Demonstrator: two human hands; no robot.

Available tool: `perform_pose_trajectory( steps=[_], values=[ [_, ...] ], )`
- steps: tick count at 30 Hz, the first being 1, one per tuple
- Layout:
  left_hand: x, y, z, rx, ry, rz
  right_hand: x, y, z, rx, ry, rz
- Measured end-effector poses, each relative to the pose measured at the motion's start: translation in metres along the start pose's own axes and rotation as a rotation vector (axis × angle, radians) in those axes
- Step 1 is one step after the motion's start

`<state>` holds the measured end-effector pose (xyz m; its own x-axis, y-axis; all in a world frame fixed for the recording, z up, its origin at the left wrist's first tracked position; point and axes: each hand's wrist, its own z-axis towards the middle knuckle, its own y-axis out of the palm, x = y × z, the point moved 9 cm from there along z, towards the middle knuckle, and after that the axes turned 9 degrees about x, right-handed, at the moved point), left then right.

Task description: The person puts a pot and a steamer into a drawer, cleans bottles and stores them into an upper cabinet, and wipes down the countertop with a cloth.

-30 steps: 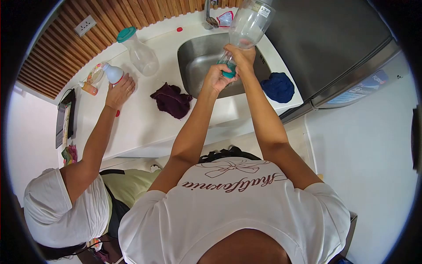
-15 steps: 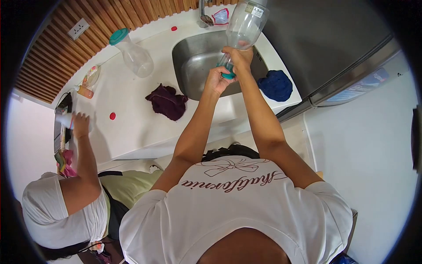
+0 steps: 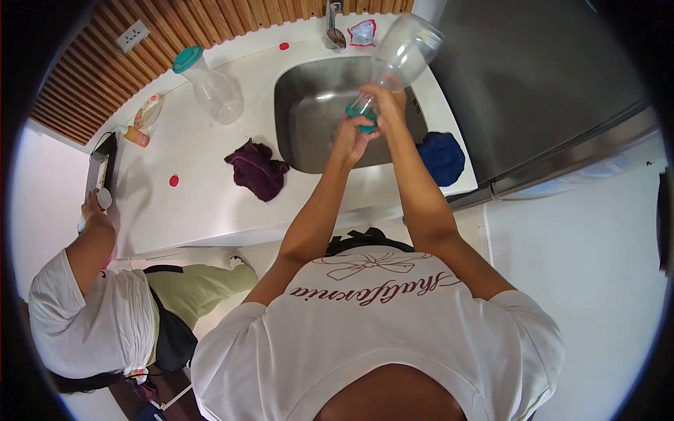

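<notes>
Over the sink (image 3: 302,133) I hold a clear plastic pitcher (image 3: 407,52) tipped over, its base up to the right and its teal lid (image 3: 363,121) toward me. My right hand (image 3: 386,104) is wrapped round the narrow neck. At the lid end, my left hand (image 3: 352,138) grips the teal lid with its fingers closed. The lid is at the pitcher's mouth; my fingers hide part of it. A dark blue cloth (image 3: 441,158) lies on the counter just right of my right forearm, and a maroon cloth (image 3: 257,170) lies left of the sink.
A second clear pitcher (image 3: 216,95) with a teal lid stands on the counter (image 3: 203,210). Behind the sink are a faucet (image 3: 334,31) and a small packet (image 3: 363,32). At left, a co-worker's hand (image 3: 92,205) holds a white container by a dark tray. An orange bottle (image 3: 136,136) stands nearby.
The pitcher has turned in my hands, its base swinging right and its label out of sight. The co-worker's hand with the white container has moved left and down toward the counter's edge.
</notes>
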<state>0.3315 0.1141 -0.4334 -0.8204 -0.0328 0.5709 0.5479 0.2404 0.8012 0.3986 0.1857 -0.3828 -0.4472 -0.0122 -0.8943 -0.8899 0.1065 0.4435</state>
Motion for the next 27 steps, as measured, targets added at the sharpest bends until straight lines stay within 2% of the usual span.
perform_pose_trajectory(
  steps=[1,2,3,5,8,9,14,16,18,23,25,26,27],
  values=[
    [0.013,0.014,-0.008,-0.018,0.086,0.114,-0.002,0.007,0.003,-0.147,0.066,0.191],
    [0.022,0.024,-0.013,-0.018,0.097,0.113,-0.017,0.014,0.001,-0.308,0.0,0.237],
    [0.028,0.039,-0.021,-0.096,0.052,0.072,-0.025,0.009,0.004,-0.316,0.001,0.236],
    [0.036,0.06,-0.029,-0.166,0.007,0.028,-0.054,0.025,-0.011,-0.599,-0.012,0.153],
    [0.037,0.069,-0.022,-0.198,0.005,-0.019,-0.075,0.034,-0.018,-0.712,-0.049,0.119],
    [0.033,0.059,-0.007,-0.142,-0.033,-0.049,-0.079,0.039,-0.022,-0.77,-0.072,0.12],
    [0.037,0.052,-0.002,0.042,-0.095,-0.083,-0.068,0.035,-0.009,-0.633,0.011,0.13],
    [0.032,0.052,-0.01,0.12,-0.183,-0.126,-0.063,0.032,-0.004,-0.565,0.058,0.143],
    [0.027,0.046,-0.003,0.122,-0.193,-0.171,-0.056,0.03,-0.001,-0.51,0.093,0.049],
    [0.03,0.036,0.005,0.123,-0.199,-0.227,-0.055,0.037,-0.001,-0.486,0.112,0.06],
    [0.034,0.039,0.009,0.055,-0.202,-0.243,-0.055,0.041,0.001,-0.486,0.108,0.072],
    [0.038,0.041,0.007,0.05,-0.2,-0.239,-0.054,0.037,0.007,-0.395,0.119,0.104],
    [0.041,0.052,0.0,-0.071,-0.21,-0.165,-0.054,0.033,0.013,-0.306,0.13,0.136]
  ],
)
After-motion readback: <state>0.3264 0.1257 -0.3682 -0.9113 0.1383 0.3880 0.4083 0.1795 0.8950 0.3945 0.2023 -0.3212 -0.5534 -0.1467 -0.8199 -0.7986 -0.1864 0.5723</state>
